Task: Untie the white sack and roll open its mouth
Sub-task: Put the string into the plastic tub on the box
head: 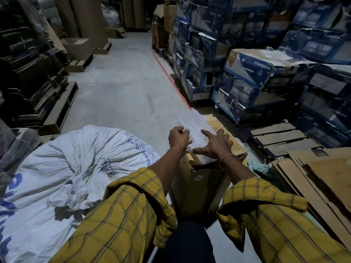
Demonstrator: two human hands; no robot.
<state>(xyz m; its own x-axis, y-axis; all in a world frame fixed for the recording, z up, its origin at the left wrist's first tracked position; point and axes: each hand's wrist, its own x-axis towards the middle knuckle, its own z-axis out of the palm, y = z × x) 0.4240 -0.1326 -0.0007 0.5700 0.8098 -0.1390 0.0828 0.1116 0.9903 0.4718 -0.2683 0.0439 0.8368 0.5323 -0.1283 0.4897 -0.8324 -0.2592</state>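
A large white woven sack (62, 168) with blue print stands at the lower left, its mouth gathered and tied into a knot (79, 185) on top. Both hands are to the right of it, over a brown cardboard box (201, 179). My left hand (178, 138) is closed on the edge of a clear plastic bag (191, 126) that lies on the box. My right hand (213, 144) rests on the same bag with fingers spread. Neither hand touches the sack.
A concrete aisle (123, 88) with a red floor line (169, 76) runs ahead. Stacked blue cartons (256, 69) line the right side, above wooden pallets (281, 137). Flat cardboard sheets (322, 177) lie at the right. Dark stacks and brown rolls fill the left.
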